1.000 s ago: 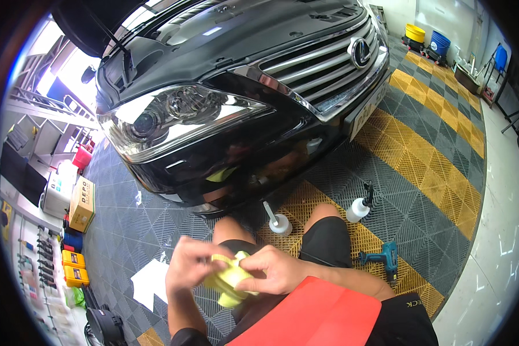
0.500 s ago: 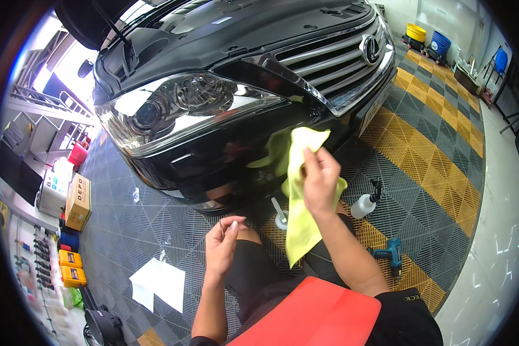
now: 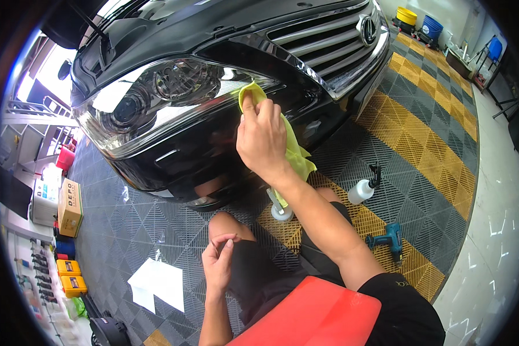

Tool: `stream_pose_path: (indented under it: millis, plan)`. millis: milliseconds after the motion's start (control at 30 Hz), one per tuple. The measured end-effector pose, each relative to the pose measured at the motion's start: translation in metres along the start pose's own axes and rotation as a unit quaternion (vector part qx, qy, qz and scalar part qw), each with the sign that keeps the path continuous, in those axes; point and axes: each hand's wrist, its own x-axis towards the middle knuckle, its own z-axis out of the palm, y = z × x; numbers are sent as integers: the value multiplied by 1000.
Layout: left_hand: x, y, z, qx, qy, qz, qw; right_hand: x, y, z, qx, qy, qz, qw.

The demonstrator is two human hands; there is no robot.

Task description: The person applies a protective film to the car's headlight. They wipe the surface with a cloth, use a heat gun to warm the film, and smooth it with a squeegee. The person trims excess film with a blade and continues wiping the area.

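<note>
In front of me is the black car's front end, with its clear headlight point(image 3: 127, 112) above the glossy bumper point(image 3: 184, 161). My right hand point(image 3: 264, 138) is closed on a yellow-green cloth point(image 3: 294, 151), pressing its upper end against the headlight's inner lower edge. The rest of the cloth hangs down behind the hand and wrist. Over my left thigh, my left hand point(image 3: 218, 262) has its fingers curled, thumb close to the index finger. Whether something small is pinched there cannot be made out.
A round white container point(image 3: 282, 212), a white spray bottle point(image 3: 361, 191) and a teal power tool point(image 3: 391, 239) are on the grey-and-yellow grid floor. White sheets point(image 3: 158, 282) lie at left, beyond them a cardboard box point(image 3: 70, 209) and yellow cases point(image 3: 73, 285). Buckets point(image 3: 431, 27) stand far right.
My right hand has carried the cloth up and left from in front of the bumper onto the headlight's edge. My left hand stays over the thigh, slightly lower.
</note>
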Motion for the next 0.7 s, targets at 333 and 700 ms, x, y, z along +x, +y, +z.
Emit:
stream_pose_path:
  millis: [333,700]
  plan:
    - [-13,-35,5,-20,-88,-35,995,11,26,-9,-74,-70,32,994]
    - [-21,-33,0,19,-105,-45,993,10,34,-30,-26,-59,94,993]
